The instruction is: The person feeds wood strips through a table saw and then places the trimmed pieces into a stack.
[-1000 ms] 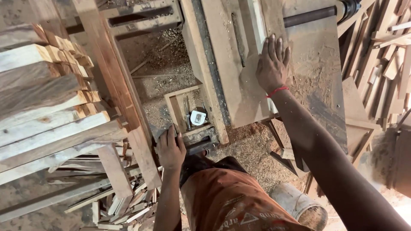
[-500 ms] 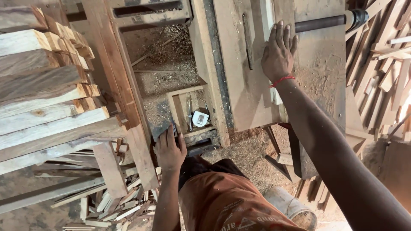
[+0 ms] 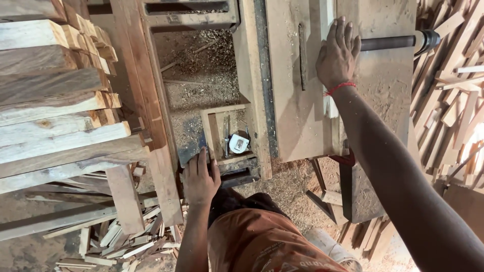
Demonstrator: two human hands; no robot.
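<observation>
My right hand lies flat with spread fingers on the dusty wooden saw table, just right of a narrow dark slot. A red thread circles that wrist. My left hand rests palm down on a dark metal plate at the machine's near edge and holds nothing. Right beside its fingertips is a small wooden tray holding a tape measure and a thin metal tool.
A tall stack of rough planks fills the left. Sawdust covers the open bay of the machine. A dark rod with a handle sticks out right of my right hand. Offcuts pile up at the right and lower left.
The view has swung and straightened a little. My right hand sits slightly farther along the table top. My left hand stays on the dark plate.
</observation>
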